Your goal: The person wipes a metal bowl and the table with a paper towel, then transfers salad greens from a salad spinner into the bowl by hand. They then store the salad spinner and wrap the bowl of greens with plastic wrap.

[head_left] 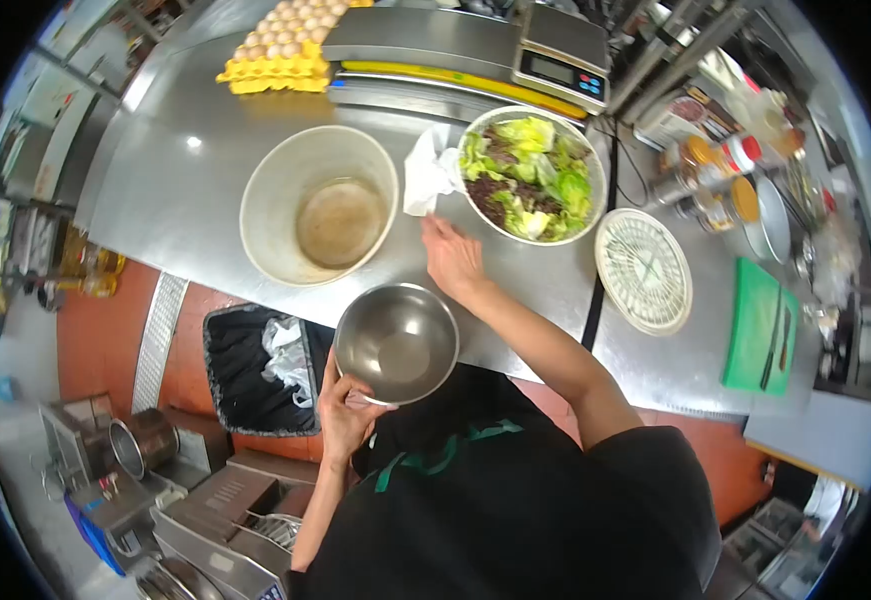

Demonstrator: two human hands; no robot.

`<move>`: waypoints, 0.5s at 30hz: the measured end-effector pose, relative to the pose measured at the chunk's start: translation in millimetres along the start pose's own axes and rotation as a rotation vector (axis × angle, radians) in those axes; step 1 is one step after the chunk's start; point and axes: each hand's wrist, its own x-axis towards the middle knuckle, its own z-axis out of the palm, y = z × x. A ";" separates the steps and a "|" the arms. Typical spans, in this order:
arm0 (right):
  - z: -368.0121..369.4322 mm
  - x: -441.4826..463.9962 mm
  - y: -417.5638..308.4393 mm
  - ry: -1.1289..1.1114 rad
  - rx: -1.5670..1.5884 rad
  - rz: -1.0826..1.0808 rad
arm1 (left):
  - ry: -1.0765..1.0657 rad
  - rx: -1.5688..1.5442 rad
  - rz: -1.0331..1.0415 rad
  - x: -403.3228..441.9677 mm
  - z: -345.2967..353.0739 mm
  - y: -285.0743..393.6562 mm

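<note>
My left hand (347,410) grips the rim of a steel mixing bowl (400,340), thumb on the near left side. The bowl is tilted toward me, held in front of my apron by the counter edge, with nothing in it. My right hand (453,258) reaches over the counter, its fingers drawn together at the lower end of a crumpled white paper towel (423,175). Right of the towel stands a white colander-like bowl (595,215) full of mixed lettuce leaves (530,175). Left of it is a deep white tub (265,215) with a brownish bottom.
A round slotted lid (643,270) lies to the right, then a green cutting board (755,330) with knives. Behind are a digital scale (563,65), egg trays (280,50) and several jars (720,190). A lined bin (245,370) stands below the counter.
</note>
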 end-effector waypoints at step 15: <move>-187.8 46.3 122.0 -0.293 -0.616 -0.002 | -0.381 0.177 0.400 128.2 37.8 -6.7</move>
